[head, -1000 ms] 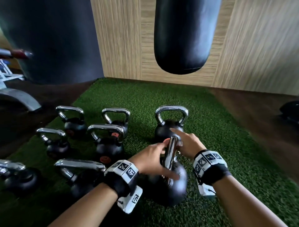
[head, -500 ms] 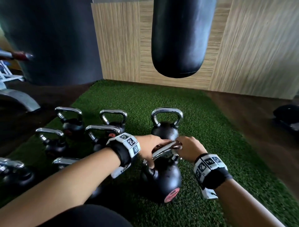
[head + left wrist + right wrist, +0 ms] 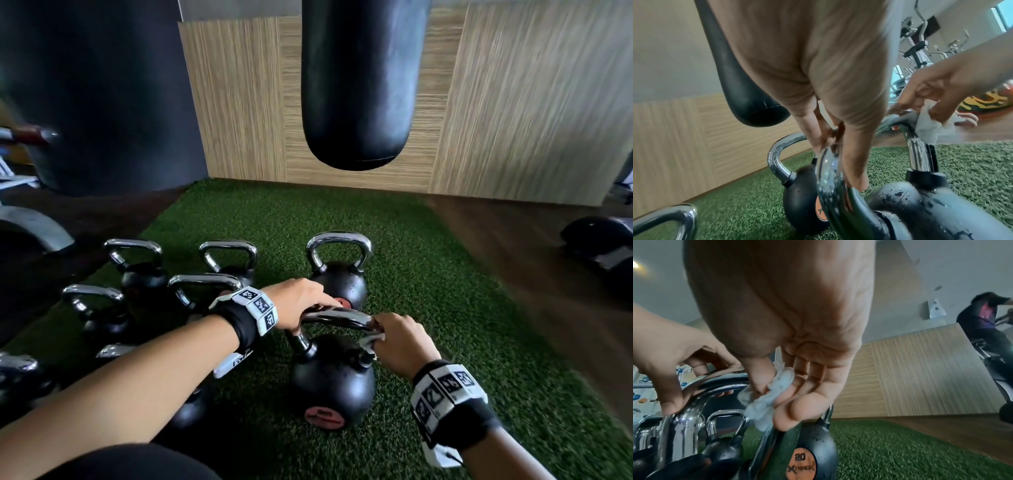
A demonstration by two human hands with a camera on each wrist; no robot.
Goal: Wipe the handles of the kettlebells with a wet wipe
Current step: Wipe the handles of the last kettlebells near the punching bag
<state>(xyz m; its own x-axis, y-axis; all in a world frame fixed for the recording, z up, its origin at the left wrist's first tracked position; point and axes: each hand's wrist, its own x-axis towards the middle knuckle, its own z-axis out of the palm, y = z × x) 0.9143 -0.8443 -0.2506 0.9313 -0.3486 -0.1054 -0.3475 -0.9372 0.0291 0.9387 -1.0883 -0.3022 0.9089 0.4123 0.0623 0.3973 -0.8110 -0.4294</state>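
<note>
Kettlebell (image 3: 330, 383) upright on green turf (image 3: 428, 274). Left hand (image 3: 301, 305) curled round chrome handle (image 3: 339, 317), left end. Right hand (image 3: 400, 342) pinches wet wipe (image 3: 766, 399) against handle's right bend.

Soft daylight is filling the room — a pale window (image 3: 1004, 16) is glowing in the left wrist view, perhaps the main source. Glare is streaking the curved chrome kettlebell handle (image 3: 337, 317). Motion blur is smearing the striped wooden wall panels (image 3: 513, 102), and edges are bending — wide-angle distortion.
</note>
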